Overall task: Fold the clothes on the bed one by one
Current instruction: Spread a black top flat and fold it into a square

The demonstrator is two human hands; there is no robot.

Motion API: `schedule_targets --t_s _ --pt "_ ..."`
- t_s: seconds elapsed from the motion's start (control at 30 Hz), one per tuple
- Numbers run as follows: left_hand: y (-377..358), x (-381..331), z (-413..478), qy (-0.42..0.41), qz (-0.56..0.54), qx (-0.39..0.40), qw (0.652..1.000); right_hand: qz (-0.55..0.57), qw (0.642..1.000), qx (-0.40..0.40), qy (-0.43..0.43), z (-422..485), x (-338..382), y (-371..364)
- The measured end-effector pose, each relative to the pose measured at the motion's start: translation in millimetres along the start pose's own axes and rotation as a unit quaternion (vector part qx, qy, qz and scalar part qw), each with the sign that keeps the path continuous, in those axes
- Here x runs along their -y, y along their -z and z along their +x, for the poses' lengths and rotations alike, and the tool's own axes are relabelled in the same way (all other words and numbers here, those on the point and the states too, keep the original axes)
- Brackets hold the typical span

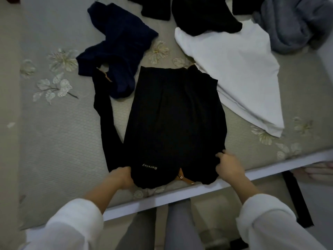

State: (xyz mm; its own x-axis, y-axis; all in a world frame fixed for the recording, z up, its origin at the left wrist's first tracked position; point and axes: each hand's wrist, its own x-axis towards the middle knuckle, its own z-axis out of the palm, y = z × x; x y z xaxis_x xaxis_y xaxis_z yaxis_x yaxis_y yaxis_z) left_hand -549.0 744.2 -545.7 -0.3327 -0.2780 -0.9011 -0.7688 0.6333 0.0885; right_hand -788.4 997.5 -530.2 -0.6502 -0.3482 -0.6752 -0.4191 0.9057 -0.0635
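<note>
Grey floral bed (54, 132), near edge: black garment (173, 123) laid flat, left hand (122, 177) and right hand (228, 165) at its near corners, fingers (219, 156) pinched closed on the hem. Navy garment (117, 47) and white garment (234, 69) beyond.

Under my fingers, the black top (173, 120) is matt, smooth cloth with tan leather-like tabs; bedspread (54, 123) at nine o'clock looks ribbed, faintly sheeny, embroidered flowers.
</note>
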Motion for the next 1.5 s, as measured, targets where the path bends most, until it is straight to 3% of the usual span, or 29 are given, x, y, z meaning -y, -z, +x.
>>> schedule_targets --t_s 0.13,0.37,0.5,0.6,0.7,0.83,1.0,1.13,1.3,1.37,1.5 --pt "60.2 -44.1 16.7 0.022 0.001 -0.086 0.996 0.027 0.998 -0.04 0.046 40.8 18.8 32.5" --pt "132.6 -114.6 82.2 -0.005 -0.236 -0.221 0.946 0.144 0.985 -0.045 0.088 121.5 34.9 63.3" --pt "164.4 -112.5 137.6 -0.051 -0.292 -0.261 0.919 0.209 0.965 -0.08 0.136 185.7 42.0 89.4" --pt "195.0 -111.6 178.1 -0.052 -0.287 -0.339 0.895 0.237 0.952 -0.163 0.103 231.8 54.2 106.8" --pt "221.3 -112.8 213.7 -0.013 -0.312 -0.419 0.852 0.295 0.936 -0.182 0.06 265.2 61.8 110.8" --pt "249.7 -108.8 250.1 0.023 -0.366 -0.446 0.817 0.334 0.912 -0.237 0.018 287.2 62.3 97.9" --pt "264.9 -103.4 261.1 -0.02 -0.377 -0.463 0.802 0.355 0.892 -0.275 0.042 292.1 55.6 95.3" --pt "274.1 -71.5 234.5 -0.072 -0.431 -0.532 0.725 0.387 0.859 -0.332 0.047 286.2 48.4 114.9" --pt "301.1 -10.4 204.7 -0.031 -0.523 -0.577 0.627 0.394 0.842 -0.358 0.089 288.5 68.9 151.9" --pt "315.0 5.7 207.7 -0.023 -0.55 -0.555 0.624 0.382 0.849 -0.349 0.104 297.3 86.5 165.3" --pt "322.7 20.8 237.8 0.018 -0.566 -0.469 0.677 0.312 0.9 -0.293 0.087 328.4 114.9 173.7"
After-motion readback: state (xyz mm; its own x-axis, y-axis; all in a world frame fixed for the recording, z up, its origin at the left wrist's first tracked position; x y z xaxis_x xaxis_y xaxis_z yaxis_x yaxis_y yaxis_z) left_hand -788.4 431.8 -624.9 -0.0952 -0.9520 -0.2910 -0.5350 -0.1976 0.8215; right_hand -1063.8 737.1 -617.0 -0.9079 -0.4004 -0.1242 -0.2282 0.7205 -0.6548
